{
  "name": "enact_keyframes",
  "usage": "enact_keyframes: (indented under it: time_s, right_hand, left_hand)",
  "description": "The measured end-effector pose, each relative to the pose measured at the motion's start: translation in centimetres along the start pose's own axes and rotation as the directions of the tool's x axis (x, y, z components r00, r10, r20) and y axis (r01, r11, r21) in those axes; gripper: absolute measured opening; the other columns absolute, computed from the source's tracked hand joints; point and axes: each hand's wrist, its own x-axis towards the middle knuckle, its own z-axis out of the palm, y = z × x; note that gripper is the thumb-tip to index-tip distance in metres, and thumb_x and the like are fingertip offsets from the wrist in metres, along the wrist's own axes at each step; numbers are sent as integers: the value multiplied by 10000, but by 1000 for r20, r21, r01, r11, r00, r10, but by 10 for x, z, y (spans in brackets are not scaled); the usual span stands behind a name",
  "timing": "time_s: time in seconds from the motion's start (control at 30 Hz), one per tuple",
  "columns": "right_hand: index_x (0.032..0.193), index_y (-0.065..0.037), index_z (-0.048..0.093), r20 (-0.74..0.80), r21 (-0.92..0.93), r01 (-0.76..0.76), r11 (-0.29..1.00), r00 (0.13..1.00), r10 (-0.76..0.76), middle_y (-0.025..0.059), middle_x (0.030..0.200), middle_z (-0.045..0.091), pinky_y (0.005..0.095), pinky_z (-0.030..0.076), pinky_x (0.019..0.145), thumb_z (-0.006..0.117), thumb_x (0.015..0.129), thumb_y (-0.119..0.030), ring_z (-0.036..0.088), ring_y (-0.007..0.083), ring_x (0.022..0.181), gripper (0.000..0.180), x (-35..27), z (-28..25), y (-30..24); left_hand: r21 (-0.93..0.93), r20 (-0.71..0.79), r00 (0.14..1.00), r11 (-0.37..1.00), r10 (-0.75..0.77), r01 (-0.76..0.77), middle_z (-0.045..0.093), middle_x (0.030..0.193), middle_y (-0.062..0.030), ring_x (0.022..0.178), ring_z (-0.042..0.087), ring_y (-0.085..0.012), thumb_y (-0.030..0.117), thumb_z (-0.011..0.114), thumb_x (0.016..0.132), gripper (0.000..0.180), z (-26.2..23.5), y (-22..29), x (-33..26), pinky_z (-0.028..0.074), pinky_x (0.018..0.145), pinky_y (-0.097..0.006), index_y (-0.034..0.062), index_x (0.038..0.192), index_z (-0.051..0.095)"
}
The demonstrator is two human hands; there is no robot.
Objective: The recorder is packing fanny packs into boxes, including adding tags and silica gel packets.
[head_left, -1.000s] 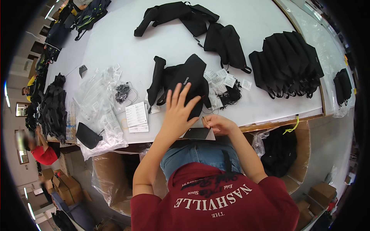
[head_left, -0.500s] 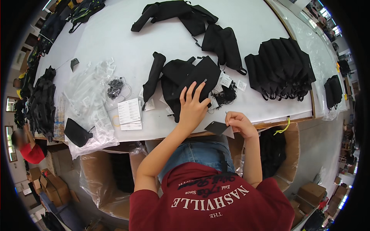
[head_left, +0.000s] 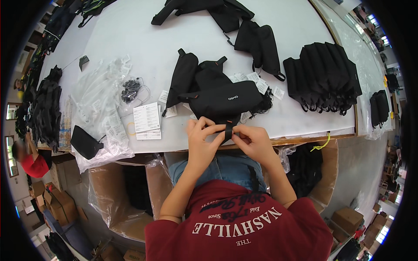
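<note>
A black fabric pouch lies near the table's front edge, on top of other black pouches. Its short strap loop hangs toward me, with a small orange label at its base. My left hand pinches the loop from the left side. From the right, my right hand is closed, its thumb and fingertips at the loop's right edge. Whether a thin cord is also between those fingers cannot be seen. Just behind the pouch are white paper tags and a tangle of black cords.
A neat row of black pouches stands at the right, with more loose ones farther back. Clear plastic bags, printed white cards and a small black pouch lie at the left. Open cartons stand below the table edge.
The pouch has turned, its strap loop now toward me. My left hand has drawn back from its top to the loop. My right hand has moved left to join it; its dark card is out of sight.
</note>
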Motion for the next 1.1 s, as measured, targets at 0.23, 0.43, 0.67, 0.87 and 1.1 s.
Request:
enact_keyframes:
  time_s: [0.23,0.43,0.67,0.87,1.1]
  right_hand:
    - [953,-74,625,8,100,-145,984,989,145,12,579,479,250,353,500,641,842,-102,455,96,514,115,-6,9,0]
    - [1030,-53,546,-24,708,-168,686,965,260,-40,740,525,163,338,575,596,906,-95,457,24,643,140,-4,-1,-2]
    - [993,-51,517,9,797,-147,586,973,232,82,902,656,179,397,523,593,904,-68,517,62,643,118,-7,-6,-2]
    - [976,-10,510,36,801,-153,579,977,208,131,850,675,221,486,547,583,917,-70,598,111,626,111,-6,-6,-1]
    - [886,0,557,67,784,-203,586,967,245,117,787,674,210,465,507,621,907,-114,619,116,645,132,-7,0,6]
  left_hand:
    - [-223,47,999,974,-26,36,574,855,-27,810,456,-175,79,690,762,82,3,-3,1,382,712,-281,62,841,681]
    - [-539,-19,989,835,-143,111,609,876,-7,657,445,-45,70,624,872,59,-3,3,0,356,612,-196,23,902,606]
    - [-615,194,956,732,-219,293,492,652,80,570,353,15,61,643,865,77,-4,17,-9,231,511,-166,23,932,641]
    - [-554,214,953,777,-214,299,358,593,99,545,282,6,37,655,839,36,-3,18,-10,213,506,-180,20,862,633]
    - [-532,250,955,802,-158,272,342,569,91,539,281,0,24,658,816,35,-2,17,-10,222,508,-184,20,831,627]
